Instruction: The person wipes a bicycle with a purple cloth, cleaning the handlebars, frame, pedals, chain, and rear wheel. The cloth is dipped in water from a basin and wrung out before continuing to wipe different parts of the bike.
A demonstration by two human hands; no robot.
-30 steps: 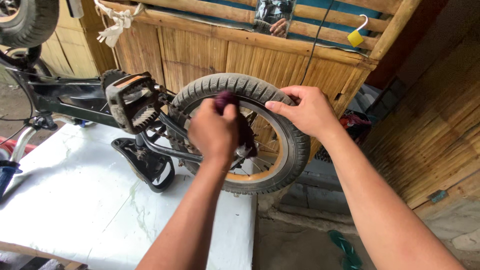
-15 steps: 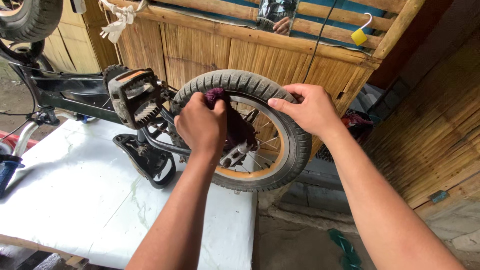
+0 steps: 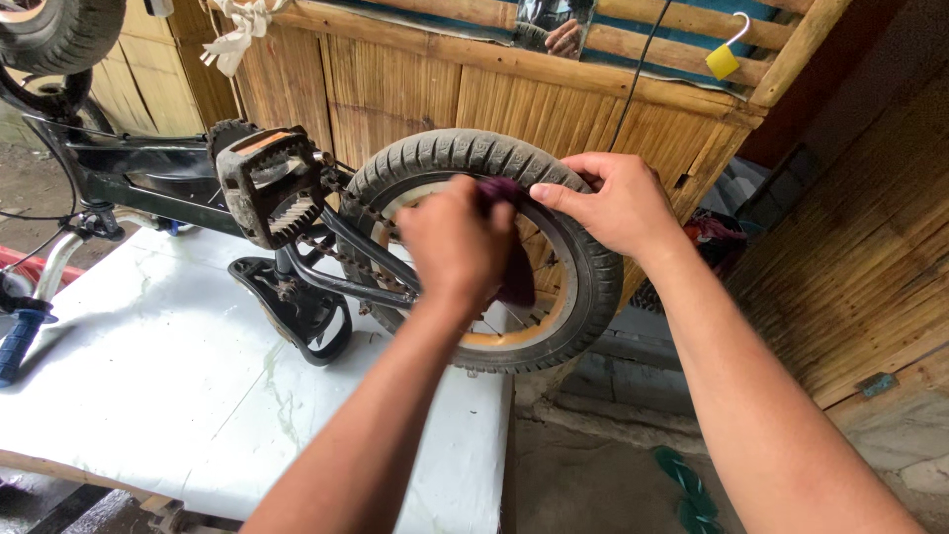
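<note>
A small black bicycle lies upside down on a white table (image 3: pixel 178 396). Its rear wheel (image 3: pixel 593 287) has a grey knobby tyre and an orange rim. My left hand (image 3: pixel 457 242) is closed around a dark purple rag (image 3: pixel 516 272) and presses it against the inside of the rim near the top. My right hand (image 3: pixel 613 203) grips the tyre at its upper right. The pedal (image 3: pixel 267 183), the chain (image 3: pixel 346 203) and the black saddle (image 3: pixel 297 307) sit to the left of the wheel.
A bamboo wall (image 3: pixel 415 89) stands right behind the wheel. A blue handlebar grip (image 3: pixel 20 336) lies at the table's left edge. Another tyre (image 3: pixel 59 30) shows at top left. A green strap (image 3: pixel 682 489) lies on the ground below the table's right end.
My left hand with the rag has moved right along the rim, from the upper left toward my right hand. The right hand stays on the tyre.
</note>
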